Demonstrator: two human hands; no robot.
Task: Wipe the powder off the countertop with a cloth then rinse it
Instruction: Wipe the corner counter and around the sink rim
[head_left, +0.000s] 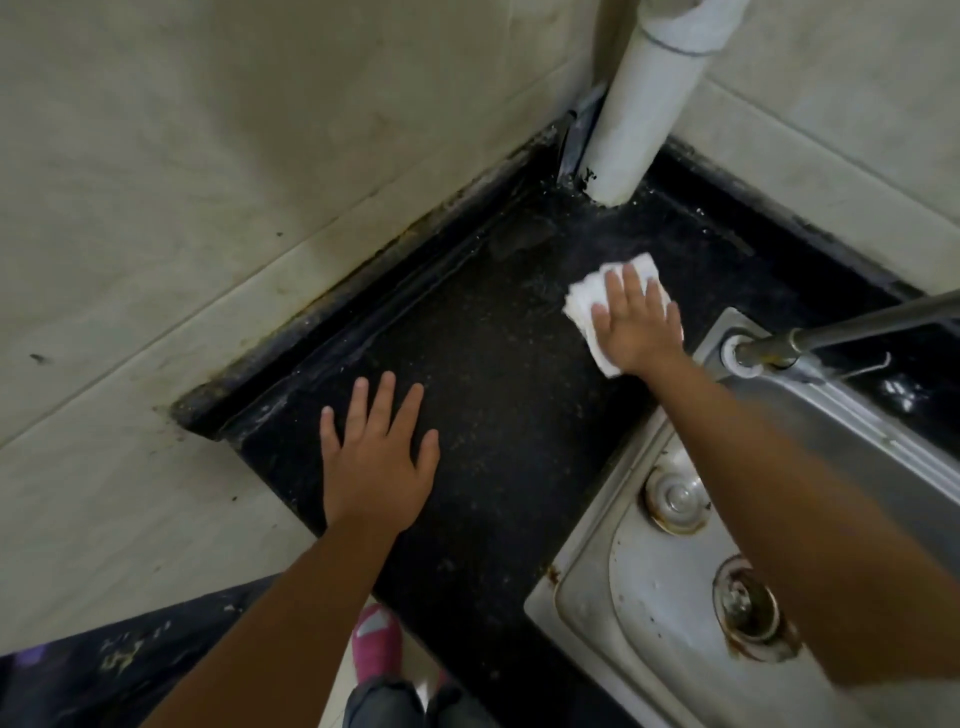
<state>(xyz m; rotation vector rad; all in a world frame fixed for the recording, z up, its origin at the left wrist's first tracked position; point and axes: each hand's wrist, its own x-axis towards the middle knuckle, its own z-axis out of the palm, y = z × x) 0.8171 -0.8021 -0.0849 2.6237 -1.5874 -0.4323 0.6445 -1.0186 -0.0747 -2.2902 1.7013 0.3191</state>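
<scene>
Our right hand (636, 325) lies flat, fingers straight, pressing the folded white cloth (587, 306) onto the dark tabletop (493, 389), near the back corner by the pipe (639, 119). Our left hand (376, 457) rests open on the tabletop, holding nothing, well apart from the cloth. Faint powder (467, 332) speckles the surface between the hands, to the cloth's left. The sink (597, 587) sits just beside the right hand, so we judge rinsing falls to that hand.

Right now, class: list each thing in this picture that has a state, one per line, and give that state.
Cloth: folded, flat on countertop under right hand.
Right hand: open, pressing cloth.
Left hand: open, flat on countertop.
Countertop: speckled with powder.
Sink: no standing water visible.
Tap: no water running.
</scene>
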